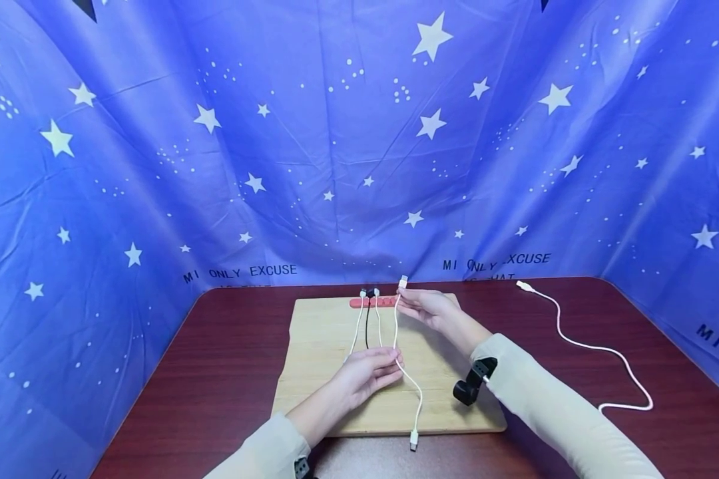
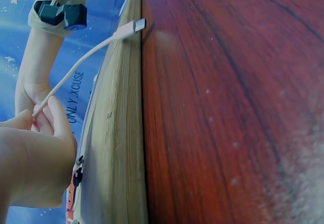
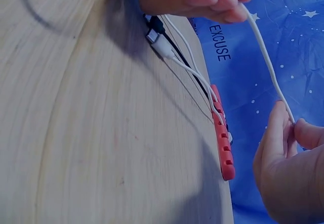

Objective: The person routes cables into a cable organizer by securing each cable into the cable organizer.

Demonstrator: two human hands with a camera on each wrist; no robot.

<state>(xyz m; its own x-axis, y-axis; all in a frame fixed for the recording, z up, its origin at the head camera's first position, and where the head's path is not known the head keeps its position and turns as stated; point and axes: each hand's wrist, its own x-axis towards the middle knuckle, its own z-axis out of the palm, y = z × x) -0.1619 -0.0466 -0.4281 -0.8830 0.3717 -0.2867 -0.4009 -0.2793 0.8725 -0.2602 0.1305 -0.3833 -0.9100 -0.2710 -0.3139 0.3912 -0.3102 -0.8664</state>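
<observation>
A white USB cable (image 1: pixel 416 389) is stretched between both hands above the wooden board. My left hand (image 1: pixel 365 378) pinches it along its middle, and its lower plug (image 2: pixel 130 29) hangs free by the board's front edge. Near the upper plug (image 1: pixel 403 282), my right hand (image 1: pixel 433 311) pinches the same cable between thumb and fingers. A red cable holder (image 3: pixel 226 155) with a row of slots lies along the board's far edge. In its left slots sit two white cables (image 3: pixel 188 68) and a black cable (image 1: pixel 367 324) between them; their near ends are partly hidden behind my left hand in the head view.
The wooden board (image 1: pixel 323 326) lies on a dark red table (image 1: pixel 228 359). Another white cable (image 1: pixel 605 348) curves across the table at the right. A blue star-printed curtain (image 1: pixel 335 133) surrounds the table's back and sides. A black wrist camera (image 1: pixel 472 386) is strapped to the right sleeve.
</observation>
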